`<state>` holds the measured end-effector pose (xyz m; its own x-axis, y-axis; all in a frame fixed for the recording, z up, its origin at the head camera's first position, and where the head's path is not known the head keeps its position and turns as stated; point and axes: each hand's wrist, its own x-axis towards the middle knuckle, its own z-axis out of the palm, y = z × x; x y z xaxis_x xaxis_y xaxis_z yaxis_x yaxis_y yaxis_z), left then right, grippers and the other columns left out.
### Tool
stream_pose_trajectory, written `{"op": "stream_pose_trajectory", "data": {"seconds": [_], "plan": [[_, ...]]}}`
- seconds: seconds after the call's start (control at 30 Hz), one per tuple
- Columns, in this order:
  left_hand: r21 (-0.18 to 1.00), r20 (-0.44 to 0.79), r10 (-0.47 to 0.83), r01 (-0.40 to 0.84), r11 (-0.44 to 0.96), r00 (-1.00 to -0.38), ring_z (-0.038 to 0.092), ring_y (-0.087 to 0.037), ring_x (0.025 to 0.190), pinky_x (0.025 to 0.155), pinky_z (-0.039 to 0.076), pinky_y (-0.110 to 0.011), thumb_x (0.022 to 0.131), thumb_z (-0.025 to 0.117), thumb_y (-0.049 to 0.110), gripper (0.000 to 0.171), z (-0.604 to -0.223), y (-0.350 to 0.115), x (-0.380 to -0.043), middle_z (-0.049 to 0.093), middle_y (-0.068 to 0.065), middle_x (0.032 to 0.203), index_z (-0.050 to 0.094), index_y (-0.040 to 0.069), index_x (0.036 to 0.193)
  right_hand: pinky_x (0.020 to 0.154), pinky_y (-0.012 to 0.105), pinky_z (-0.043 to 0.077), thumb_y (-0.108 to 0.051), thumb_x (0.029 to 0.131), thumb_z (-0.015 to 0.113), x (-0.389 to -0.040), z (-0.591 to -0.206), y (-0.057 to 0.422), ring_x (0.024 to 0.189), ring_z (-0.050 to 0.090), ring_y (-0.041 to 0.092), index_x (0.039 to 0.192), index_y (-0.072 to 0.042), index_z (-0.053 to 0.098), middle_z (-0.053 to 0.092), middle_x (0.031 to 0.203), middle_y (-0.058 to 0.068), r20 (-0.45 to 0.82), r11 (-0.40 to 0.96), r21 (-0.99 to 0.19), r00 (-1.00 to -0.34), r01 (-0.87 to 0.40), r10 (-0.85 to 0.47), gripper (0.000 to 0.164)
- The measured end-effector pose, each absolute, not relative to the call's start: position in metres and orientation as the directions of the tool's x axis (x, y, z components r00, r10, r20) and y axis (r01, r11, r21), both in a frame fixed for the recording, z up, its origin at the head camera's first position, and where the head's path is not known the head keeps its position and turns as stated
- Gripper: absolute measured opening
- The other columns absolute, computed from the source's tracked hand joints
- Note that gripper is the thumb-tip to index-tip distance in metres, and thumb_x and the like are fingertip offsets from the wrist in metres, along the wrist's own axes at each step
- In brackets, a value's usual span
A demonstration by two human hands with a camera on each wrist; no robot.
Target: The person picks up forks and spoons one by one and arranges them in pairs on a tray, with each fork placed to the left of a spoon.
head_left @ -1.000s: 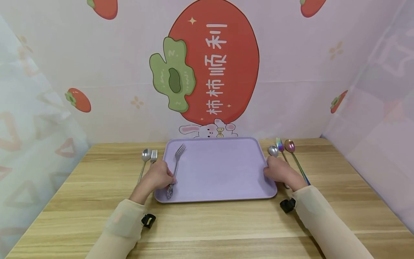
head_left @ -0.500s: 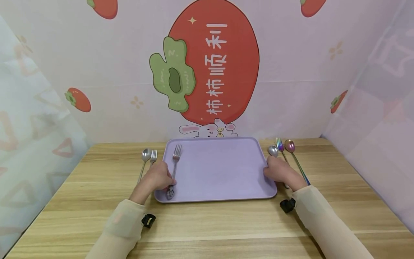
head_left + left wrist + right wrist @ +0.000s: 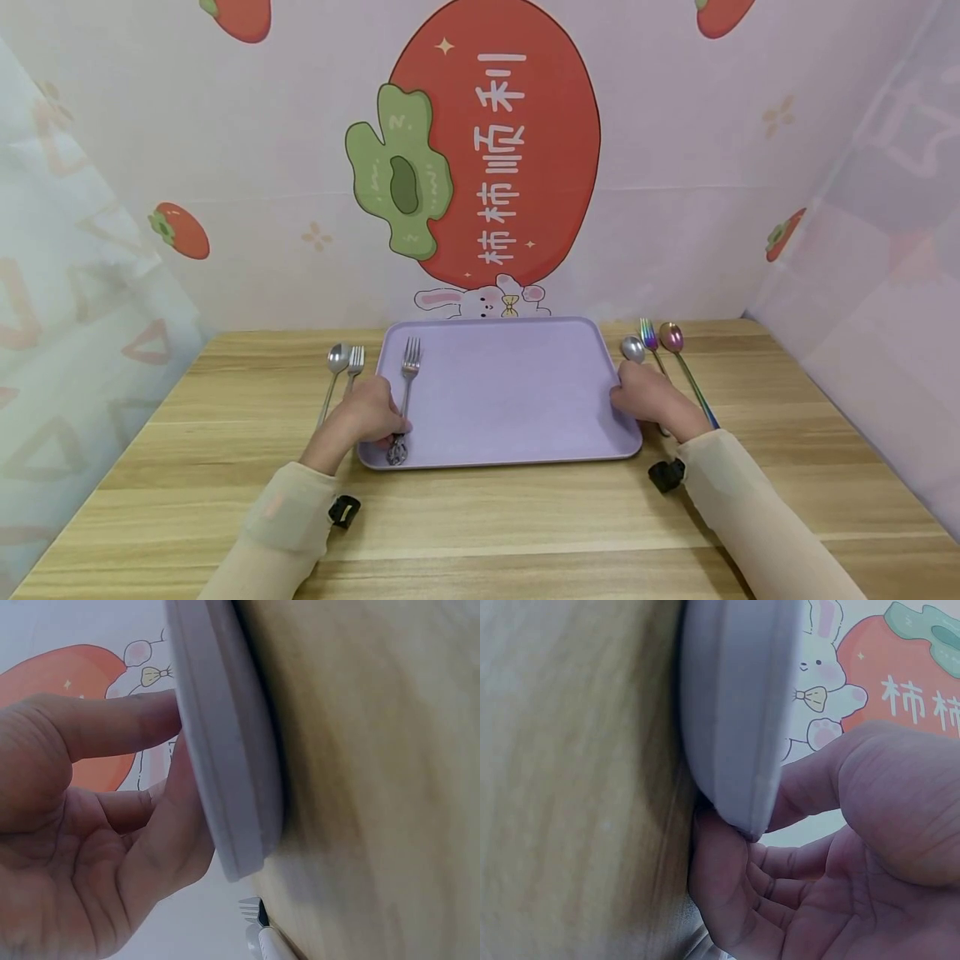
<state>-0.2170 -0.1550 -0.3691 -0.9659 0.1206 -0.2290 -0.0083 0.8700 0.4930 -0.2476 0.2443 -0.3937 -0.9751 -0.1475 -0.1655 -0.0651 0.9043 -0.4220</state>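
Note:
A lilac tray (image 3: pixel 510 392) lies on the wooden table. My left hand (image 3: pixel 371 408) reaches over its left rim and pinches the handle of a silver fork (image 3: pixel 410 358), tines pointing away and ornate handle end toward me. In the left wrist view, the thumb and index finger of that hand (image 3: pixel 97 802) go behind the tray rim, which hides their tips and the fork. My right hand (image 3: pixel 647 392) grips the tray's right edge. The right wrist view shows its thumb inside the rim and a curled finger (image 3: pixel 724 870) at the underside.
Left of the tray lie a silver spoon (image 3: pixel 338 358) and another fork (image 3: pixel 356 360). On its right are a silver spoon (image 3: pixel 633 348), a rainbow-coloured fork (image 3: pixel 648 333) and a rainbow-coloured spoon (image 3: pixel 672 337). A printed backdrop (image 3: pixel 675 167) stands behind the table.
The fork in my left hand has turned from leaning right to nearly straight, its tines swinging left and its face showing more. The tray and right hand stay put.

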Motion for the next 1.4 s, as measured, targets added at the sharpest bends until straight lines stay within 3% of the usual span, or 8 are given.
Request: {"op": "stream_pose_trajectory", "data": {"seconds": [0.73, 1.4], "plan": [[0.514, -0.238, 0.131, -0.010, 0.858, -0.962, 0.066, -0.017, 0.053, 0.054, 0.055, -0.032, 0.084, 0.081, 0.011, 0.022, -0.3702, -0.1560, -0.2166, 0.065, -0.008, 0.063, 0.063, -0.002, 0.081, 0.053, 0.032, 0.050, -0.004, 0.085, 0.052, -0.2468, -0.3950, 0.2434, 0.064, 0.058, 0.023, 0.085, 0.005, 0.056, 0.058, 0.074, 0.014, -0.150, 0.904, -0.421, -0.976, -0.081, -0.158, 0.009], [0.518, -0.285, 0.169, -0.003, 0.856, -0.944, 0.066, -0.016, 0.053, 0.052, 0.055, -0.030, 0.081, 0.083, 0.011, 0.019, -0.3693, -0.1600, -0.2185, 0.066, -0.006, 0.061, 0.069, 0.001, 0.073, 0.052, 0.031, 0.049, -0.004, 0.086, 0.052, -0.2470, -0.3920, 0.2428, 0.062, 0.057, 0.022, 0.086, 0.005, 0.055, 0.056, 0.072, 0.013, -0.167, 0.904, -0.422, -0.974, -0.068, -0.152, 0.009]]}}
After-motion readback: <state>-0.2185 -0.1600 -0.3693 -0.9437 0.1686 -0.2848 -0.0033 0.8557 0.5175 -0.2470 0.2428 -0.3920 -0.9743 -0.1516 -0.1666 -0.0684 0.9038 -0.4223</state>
